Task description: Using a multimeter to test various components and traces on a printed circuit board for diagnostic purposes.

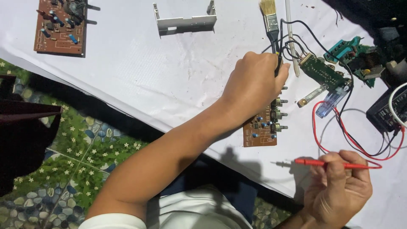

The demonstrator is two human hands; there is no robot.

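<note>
in the head view, your left hand (254, 87) reaches across the white sheet (169, 80) and is closed around a black probe (277, 63), which shows only a little above your fingers. under this hand lies a brown circuit board (260, 131) with a row of small knobs on its right edge; the hand covers the upper part of the board, and i cannot tell if the probe tip touches it.

your right hand (339, 188) is near the lower right corner of the sheet and holds a red probe (326, 163) between the fingers and thumb. the probe lies almost flat, with its tip pointing left, apart from the brown board. red and black wires (339, 131) run from the probes to a dark meter (388, 110) at the right edge.

just above your left hand there is a paintbrush (270, 17) with a black handle and pale bristles. to the right of the hand lies a green circuit board (324, 72) among the wires. at the top left corner lies another brown board (59, 27), and at the top middle a grey metal bracket (184, 21). the sheet lies on a green floor mat with flowers (76, 148).
</note>
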